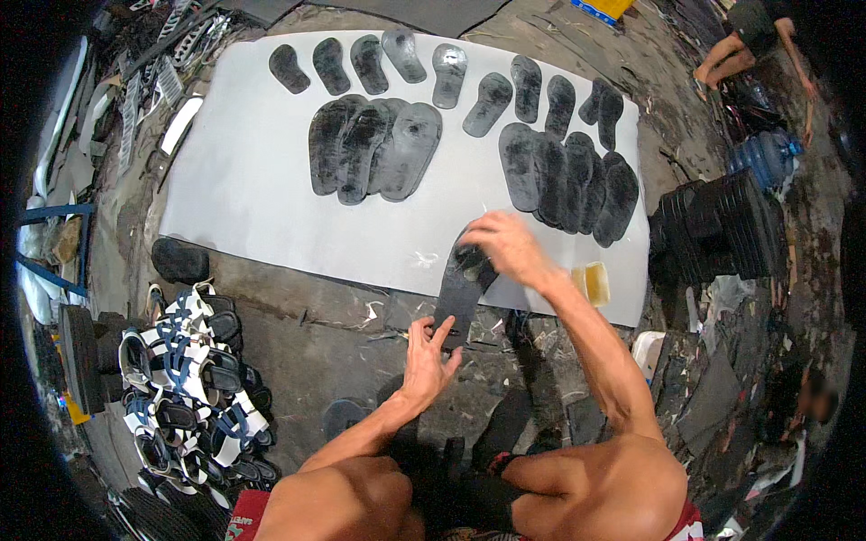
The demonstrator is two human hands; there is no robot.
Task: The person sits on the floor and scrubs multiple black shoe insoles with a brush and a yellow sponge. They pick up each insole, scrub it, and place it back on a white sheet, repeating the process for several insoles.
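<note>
A black shoe sole (456,302) lies lengthwise over the near edge of the white sheet (244,180). My left hand (427,365) holds its near end, fingers on the upper face. Over its far end, my right hand (510,248) is closed with curled fingers; whatever it grips is hidden beneath it. The sole looks shiny and wet there. Right of my right forearm stands a small white tub of yellowish liquid (595,284). Overlapping black soles (417,149) form one cluster farther left, and more soles (577,180) overlap at the right. Several single soles (449,77) line the far edge.
Finished-looking white and navy sandals (194,379) are heaped on the floor at left. Stacked black sheets (722,230) and a blue water bottle (762,158) stand at right. Another person's leg (722,59) shows at the far right. Scraps (704,388) litter the floor.
</note>
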